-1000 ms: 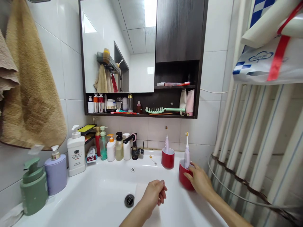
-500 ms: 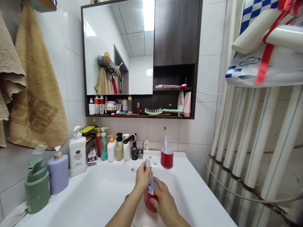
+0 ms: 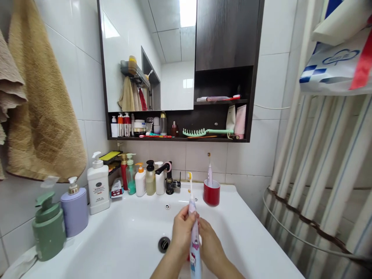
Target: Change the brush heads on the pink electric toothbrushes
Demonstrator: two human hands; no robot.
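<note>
My left hand point(image 3: 183, 230) is closed around a pale electric toothbrush point(image 3: 195, 252) with cartoon pictures on its handle. The brush stands upright over the sink, its yellow-and-white bristle head at the top. My right hand point(image 3: 211, 242) is close against the brush's right side, fingers curled behind it; what they grip is hidden. Low between my left wrist and the handle shows a sliver of a red cup point(image 3: 188, 257), the rest covered. Another red cup point(image 3: 211, 194) stands on the sink's back ledge with a lilac electric toothbrush point(image 3: 209, 174) in it.
The white sink point(image 3: 124, 240) has a black drain point(image 3: 164, 244) and a black faucet point(image 3: 170, 180). Pump bottles point(image 3: 141, 184) line the back left edge. A green dispenser point(image 3: 49, 232) and a purple one point(image 3: 74, 213) stand at left. A mirror cabinet point(image 3: 223, 35) hangs above.
The cartoon toothbrush has come up out of the red cup, its handle now showing in front. My right hand has moved from the cup's rim to beside the brush. The view has shifted slightly.
</note>
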